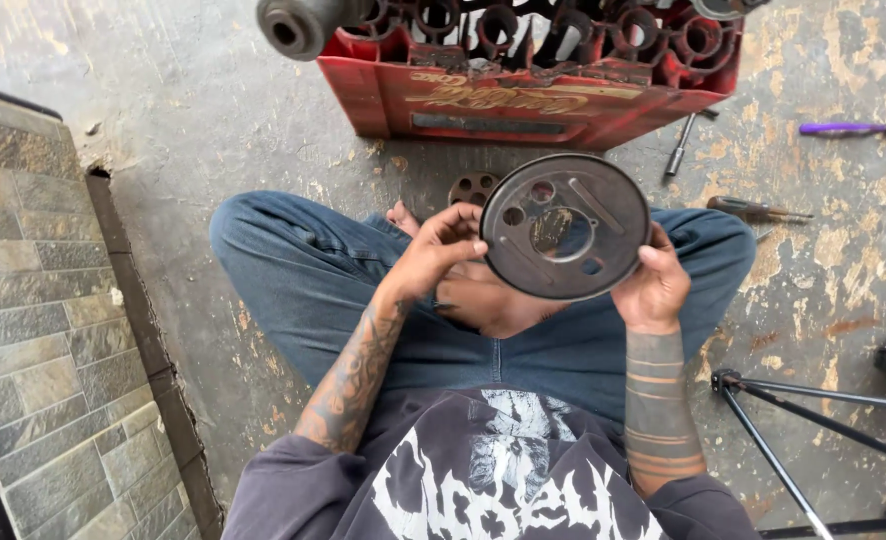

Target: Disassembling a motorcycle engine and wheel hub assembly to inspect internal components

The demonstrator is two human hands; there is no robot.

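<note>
Dark grey metal, a bit rusty: that's the round plate (565,226) the person has up in front of them, held over their crossed legs. It's a flat disc with a big hole in the middle and several smaller round holes around it, and the face is tilted toward the camera.

The left hand (441,250) pinches the plate's left edge, thumb on the front face and fingers curled behind. The right hand (653,287) grips the lower right edge the same way, thumb on the front. So both hands are closed on the plate and it's off the floor completely.

The person sits cross-legged in blue jeans (308,270) on a stained, patchy concrete floor (213,110). Just past the left hand, a smaller round metal piece with holes (474,187) lies on the floor near the feet.

Further out there's a worn red plastic crate (523,95) stuffed with dark metal rings and parts, well apart from the plate. To the right of the crate, on the floor: a socket wrench (681,145), a purple-handled tool (848,128), and a dark-handled screwdriver (758,209). Black tripod legs (813,410) stand at the lower right, and a grey tiled ledge (43,330) runs down the left side.
</note>
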